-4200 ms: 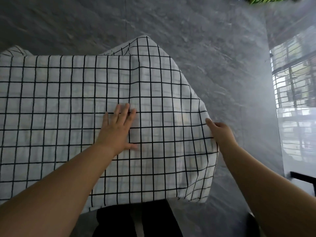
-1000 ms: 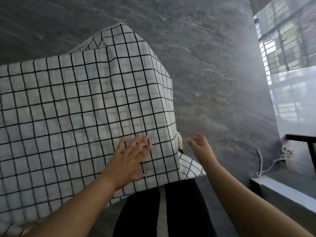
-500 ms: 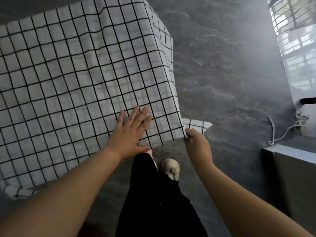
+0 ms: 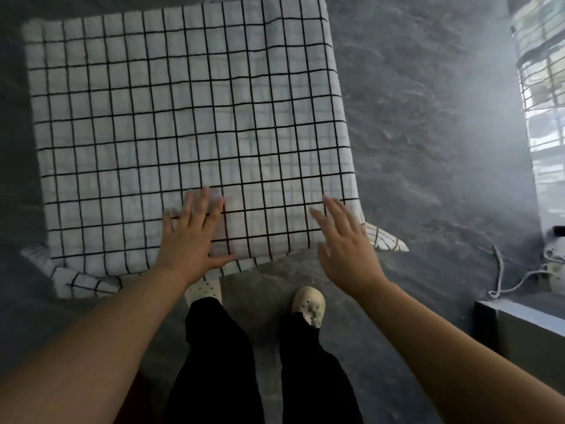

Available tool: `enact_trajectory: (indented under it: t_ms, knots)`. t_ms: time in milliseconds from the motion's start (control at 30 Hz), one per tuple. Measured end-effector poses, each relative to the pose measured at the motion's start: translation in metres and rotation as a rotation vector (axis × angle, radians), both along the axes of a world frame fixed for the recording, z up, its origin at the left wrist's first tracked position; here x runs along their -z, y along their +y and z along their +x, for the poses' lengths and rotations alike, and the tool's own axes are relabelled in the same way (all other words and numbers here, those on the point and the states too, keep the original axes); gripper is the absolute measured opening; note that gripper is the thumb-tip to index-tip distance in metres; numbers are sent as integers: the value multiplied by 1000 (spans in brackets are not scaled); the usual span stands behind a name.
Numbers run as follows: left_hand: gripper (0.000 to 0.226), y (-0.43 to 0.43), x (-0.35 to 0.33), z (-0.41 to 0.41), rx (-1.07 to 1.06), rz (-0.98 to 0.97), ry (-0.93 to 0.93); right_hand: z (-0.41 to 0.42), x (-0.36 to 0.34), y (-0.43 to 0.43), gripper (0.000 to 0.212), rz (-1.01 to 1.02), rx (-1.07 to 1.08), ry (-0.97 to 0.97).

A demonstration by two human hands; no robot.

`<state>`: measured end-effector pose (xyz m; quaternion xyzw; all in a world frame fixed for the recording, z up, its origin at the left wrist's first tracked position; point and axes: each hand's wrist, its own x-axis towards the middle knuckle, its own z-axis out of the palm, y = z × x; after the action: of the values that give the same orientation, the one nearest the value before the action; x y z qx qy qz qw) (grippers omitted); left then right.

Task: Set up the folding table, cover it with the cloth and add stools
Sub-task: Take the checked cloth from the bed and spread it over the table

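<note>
- Cloth (image 4: 183, 117), white with a black grid, spread flat over the table and hiding it; near corners hang loose.
- Left hand (image 4: 191, 237) released, palm and straight fingers pressed flat near the cloth's near edge.
- Pale shoes (image 4: 308, 304) on grey floor (image 4: 412, 133), just below that edge.
- Right hand (image 4: 345, 243) released, fingers spread at the cloth's near right corner; contact unclear.
- White cord (image 4: 501, 276) on the floor, beside a grey ledge (image 4: 519, 328).

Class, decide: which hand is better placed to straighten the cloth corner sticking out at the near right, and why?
Right. The right hand is open just beside that corner; the left hand lies flat on the cloth, farther from it.
</note>
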<state>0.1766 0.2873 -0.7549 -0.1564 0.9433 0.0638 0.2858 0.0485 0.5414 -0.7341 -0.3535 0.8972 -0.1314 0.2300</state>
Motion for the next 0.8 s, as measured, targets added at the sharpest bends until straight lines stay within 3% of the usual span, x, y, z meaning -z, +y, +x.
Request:
enact_trajectory:
  t_ms: [100,233,367,667,800]
  knots:
    - [119,-26,1,24,-72,5,-1,15,9,-48,60,97,-140,-86]
    - [118,-64,1,54,-106,27,6,34,7,-103,53,108,-69,-75]
    - [112,-110,-2,92,-143,63,48,70,4,-162,50,103,-175,-31]
    - [113,-200,7,190,-401,203,99,167,-1,-299,63,164,-377,-121]
    - [103,-208,15,221,-446,245,80,191,2,-327,67,232,-393,-105]
